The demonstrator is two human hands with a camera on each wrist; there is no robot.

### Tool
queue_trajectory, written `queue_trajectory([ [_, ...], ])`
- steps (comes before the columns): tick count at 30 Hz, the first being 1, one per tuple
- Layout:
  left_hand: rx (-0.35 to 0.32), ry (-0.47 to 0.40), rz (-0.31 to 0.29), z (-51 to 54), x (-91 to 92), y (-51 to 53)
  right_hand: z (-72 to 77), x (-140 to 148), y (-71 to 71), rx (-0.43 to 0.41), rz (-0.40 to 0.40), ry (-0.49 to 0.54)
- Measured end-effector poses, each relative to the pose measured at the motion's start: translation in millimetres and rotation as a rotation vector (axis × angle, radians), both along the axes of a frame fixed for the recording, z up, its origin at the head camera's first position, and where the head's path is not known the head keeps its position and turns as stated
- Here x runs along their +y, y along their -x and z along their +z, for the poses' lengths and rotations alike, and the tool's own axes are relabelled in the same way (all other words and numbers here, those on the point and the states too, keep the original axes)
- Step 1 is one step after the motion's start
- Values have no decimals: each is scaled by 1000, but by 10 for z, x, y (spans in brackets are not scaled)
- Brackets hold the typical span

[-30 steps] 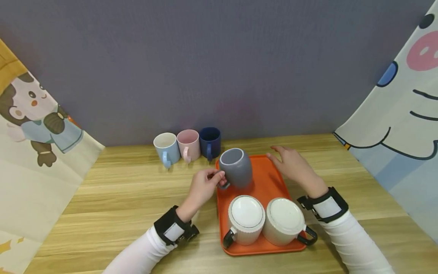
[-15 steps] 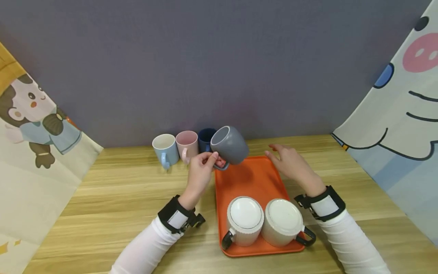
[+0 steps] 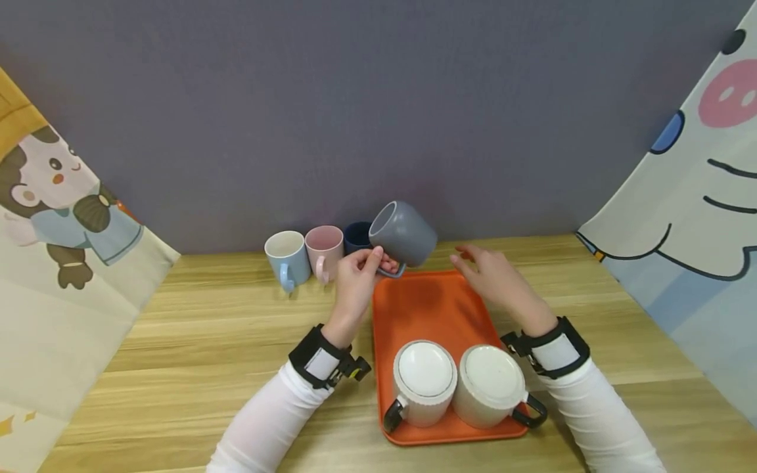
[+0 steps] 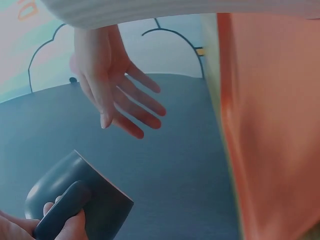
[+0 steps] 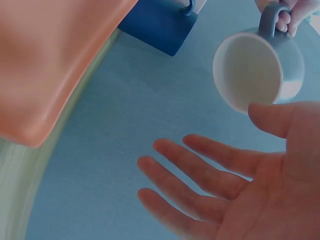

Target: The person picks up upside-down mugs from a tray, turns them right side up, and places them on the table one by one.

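In the head view my left hand (image 3: pixel 355 286) pinches the handle of a grey mug (image 3: pixel 407 235). The mug hangs tilted above the far edge of an orange tray (image 3: pixel 434 305), its mouth facing up and to the left. To the right of the mug, my right hand (image 3: pixel 499 286) is held with spread fingers and touches nothing. The right wrist view shows its palm (image 5: pixel 260 200) below the grey mug (image 5: pixel 290 65). Two whitish mugs with black handles, one (image 3: pixel 424 381) left and one (image 3: pixel 492 384) right, stand upside down on the tray's near part.
Left of the tray, along the grey back panel (image 3: pixel 378 118), stand a light blue mug (image 3: pixel 290 263), a pink mug (image 3: pixel 326 253) and a dark blue mug (image 3: pixel 357 235), partly hidden by the grey one. Printed cloths (image 3: pixel 710 263) flank the wooden table (image 3: pixel 207 341).
My left hand has lifted the grey mug from the tray, away from me, and tilted it further. My right hand has shifted slightly left.
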State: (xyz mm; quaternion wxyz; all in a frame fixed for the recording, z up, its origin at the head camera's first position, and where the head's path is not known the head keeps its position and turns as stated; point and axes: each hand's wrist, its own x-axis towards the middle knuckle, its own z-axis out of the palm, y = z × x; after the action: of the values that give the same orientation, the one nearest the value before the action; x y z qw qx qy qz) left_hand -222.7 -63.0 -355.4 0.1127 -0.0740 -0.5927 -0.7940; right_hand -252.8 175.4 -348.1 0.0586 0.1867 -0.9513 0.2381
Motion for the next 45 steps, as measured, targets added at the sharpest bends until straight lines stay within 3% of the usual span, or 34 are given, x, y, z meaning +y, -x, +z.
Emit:
queue_trajectory([
  [12, 33, -121, -16, 164, 99, 60, 130, -65, -36, 37, -45, 81],
  [24, 4, -218, 1, 314, 190, 135, 231, -164, -77, 29, 44, 188],
  [34, 13, -256, -13, 415, 313, 122, 284, -247, -94, -17, 81, 280],
  [45, 75, -286, -53, 534, 351, 57, 300, -317, -121, -17, 120, 444],
])
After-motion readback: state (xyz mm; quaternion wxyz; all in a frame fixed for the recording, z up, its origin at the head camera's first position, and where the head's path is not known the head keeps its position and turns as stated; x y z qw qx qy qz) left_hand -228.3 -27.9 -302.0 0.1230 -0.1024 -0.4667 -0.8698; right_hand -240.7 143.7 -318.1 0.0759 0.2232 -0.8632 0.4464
